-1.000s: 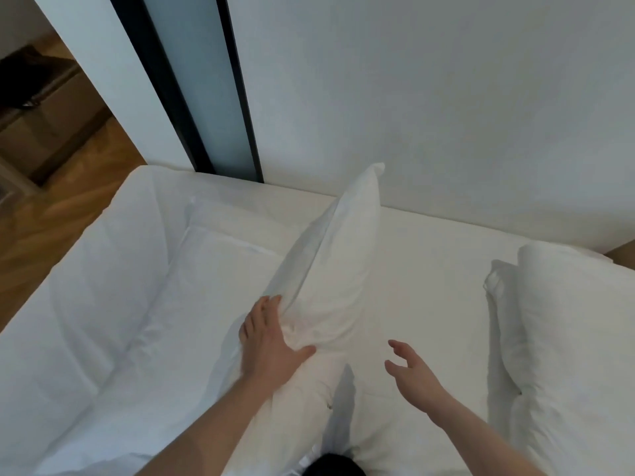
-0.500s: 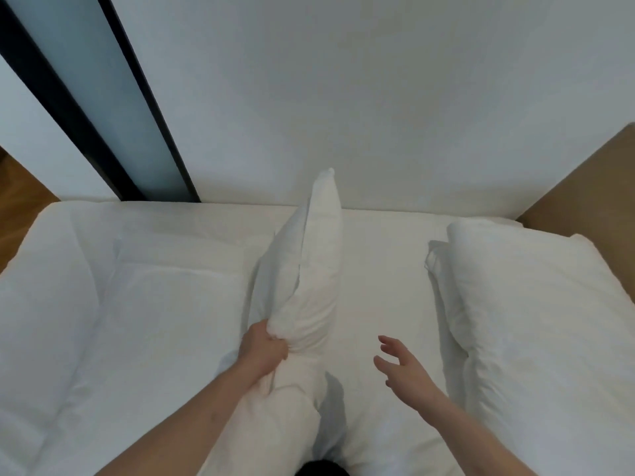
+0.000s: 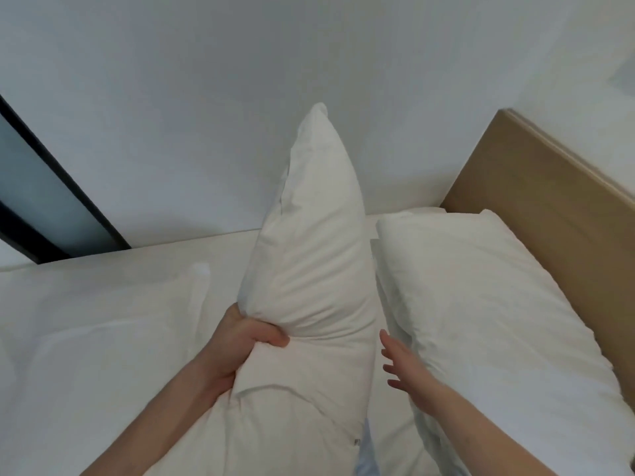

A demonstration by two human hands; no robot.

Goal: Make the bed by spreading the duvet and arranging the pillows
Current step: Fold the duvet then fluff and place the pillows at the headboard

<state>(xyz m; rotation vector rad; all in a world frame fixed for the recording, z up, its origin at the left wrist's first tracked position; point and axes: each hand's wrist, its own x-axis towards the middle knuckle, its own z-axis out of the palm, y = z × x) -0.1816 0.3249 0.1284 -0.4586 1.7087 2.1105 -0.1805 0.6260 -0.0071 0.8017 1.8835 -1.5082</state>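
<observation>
White wall fills the background, with a tan headboard (image 3: 549, 214) at 2 o'clock and a dark door frame (image 3: 62, 201) at 9 o'clock. Bed (image 3: 86, 338) is covered in white linen. One pillow (image 3: 309, 269) stands on end at centre, its tip toward 12 o'clock, leaning close beside a second pillow (image 3: 481, 304) that lies flat at 3 o'clock against the headboard. Left hand (image 3: 247, 341) grips the upright pillow at its waist, fingers (image 3: 275, 338) clamped into the filling. Right hand (image 3: 405, 365) hovers at 4 o'clock, fingers apart and straight, holding nothing; contact with either pillow cannot be confirmed. Assessment: pillow arranging is under way. Recommended: bring the right hand onto the far flank, lower the pillow with both hands, square it beside its neighbour, then smooth out the pinched waist.
</observation>
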